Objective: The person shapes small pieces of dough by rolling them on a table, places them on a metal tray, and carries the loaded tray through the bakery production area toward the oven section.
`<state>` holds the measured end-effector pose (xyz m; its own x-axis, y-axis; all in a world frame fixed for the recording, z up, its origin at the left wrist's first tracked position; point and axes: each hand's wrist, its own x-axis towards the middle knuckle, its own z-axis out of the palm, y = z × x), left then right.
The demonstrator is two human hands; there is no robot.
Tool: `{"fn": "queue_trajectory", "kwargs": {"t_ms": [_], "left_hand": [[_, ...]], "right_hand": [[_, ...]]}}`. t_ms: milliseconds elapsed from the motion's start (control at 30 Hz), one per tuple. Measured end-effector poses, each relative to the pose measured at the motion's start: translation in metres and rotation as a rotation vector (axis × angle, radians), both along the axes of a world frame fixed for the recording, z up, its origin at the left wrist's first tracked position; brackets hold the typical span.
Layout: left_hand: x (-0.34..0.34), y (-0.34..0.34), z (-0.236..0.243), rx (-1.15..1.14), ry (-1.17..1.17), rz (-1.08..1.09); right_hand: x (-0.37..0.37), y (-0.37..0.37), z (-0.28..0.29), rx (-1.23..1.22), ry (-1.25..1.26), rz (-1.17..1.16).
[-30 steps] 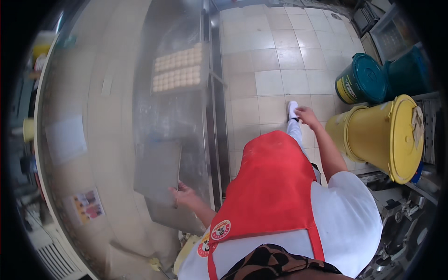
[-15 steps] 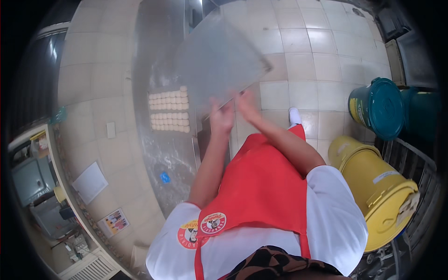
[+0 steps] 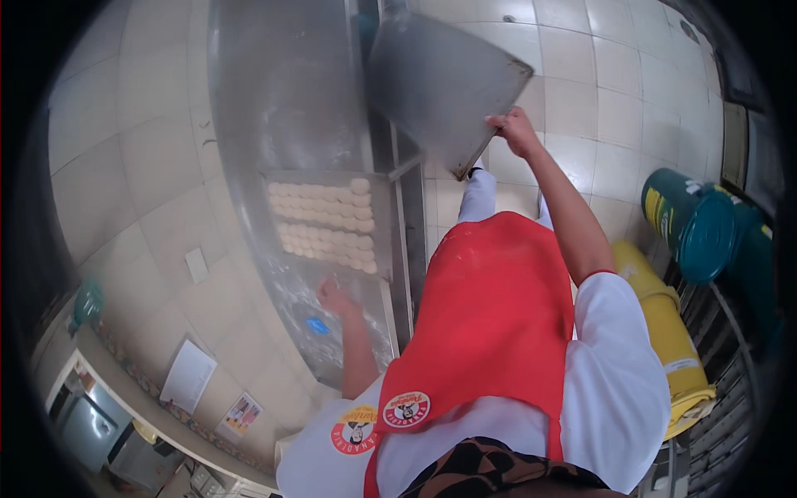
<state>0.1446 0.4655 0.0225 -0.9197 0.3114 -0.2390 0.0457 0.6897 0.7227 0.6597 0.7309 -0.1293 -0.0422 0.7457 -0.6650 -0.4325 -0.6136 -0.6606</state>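
In my right hand is a flat grey metal baking sheet, gripped by its edge. The sheet hangs tilted past the right side of the steel table, its far part blurred. My left hand is off that sheet and over the table, close to the near edge of a tray. Its fingers are smeared by motion. Rows of pale round dough balls lie on that tray in two blocks with a gap between them.
The long steel table has floury smears. A small blue item lies near my left wrist. Tiled floor stretches out at the right. Green lidded buckets and a yellow bin stand on the right; a shelf is lower left.
My left hand has let go of the baking sheet and moved back toward the dough tray. The right hand has carried the sheet away to the right.
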Motion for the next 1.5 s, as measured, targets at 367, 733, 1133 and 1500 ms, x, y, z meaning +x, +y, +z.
{"fn": "queue_trajectory", "kwargs": {"t_ms": [367, 733, 1133, 1500], "left_hand": [[-0.289, 0.165, -0.066, -0.459, 0.399, -0.658], [-0.356, 0.147, -0.109, -0.402, -0.003, -0.505], [-0.329, 0.230, -0.085, -0.259, -0.310, -0.520], [-0.261, 0.255, -0.011, 0.127, -0.541, -0.178]], "right_hand": [[-0.278, 0.159, -0.126, -0.213, -0.103, 0.339], [-0.239, 0.063, -0.037, 0.364, 0.218, 1.427], [-0.253, 0.074, 0.052, -0.184, 0.170, 0.737], [-0.279, 0.138, 0.141, -0.046, -0.142, 0.188]]}}
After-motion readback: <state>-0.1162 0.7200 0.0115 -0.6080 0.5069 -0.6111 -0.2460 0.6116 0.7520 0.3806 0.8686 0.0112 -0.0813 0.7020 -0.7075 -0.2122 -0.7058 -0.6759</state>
